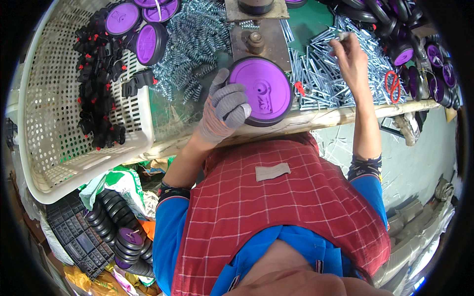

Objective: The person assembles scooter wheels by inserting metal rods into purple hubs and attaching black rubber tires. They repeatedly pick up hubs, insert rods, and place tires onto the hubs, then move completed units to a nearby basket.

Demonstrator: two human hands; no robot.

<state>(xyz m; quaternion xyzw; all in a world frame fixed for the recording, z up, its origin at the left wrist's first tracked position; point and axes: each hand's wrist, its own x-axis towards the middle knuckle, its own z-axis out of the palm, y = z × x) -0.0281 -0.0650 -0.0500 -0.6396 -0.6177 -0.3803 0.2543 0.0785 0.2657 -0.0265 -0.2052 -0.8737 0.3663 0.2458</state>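
Observation:
My left hand [226,105], in a grey and orange knit glove, grips the rim of a purple wheel with a black tyre [263,90] at the bench's front edge. My right hand [351,59] is raised over a heap of metal pins [318,74], its thumb and forefinger close together near the pins; whether something small is between them I cannot tell. Behind the wheel stands a metal fixture with a round post [256,42]. A heap of coil springs [196,44] lies left of the fixture. A small red part [299,88] rests just right of the wheel.
A white perforated plastic basket [148,122] on the left holds black parts with red tabs [100,85] and purple wheels [122,19]. Red-handled scissors [392,87] lie at the right of the pins. More wheels [403,57] are piled at the far right. Stacked wheels [129,240] stand below the bench.

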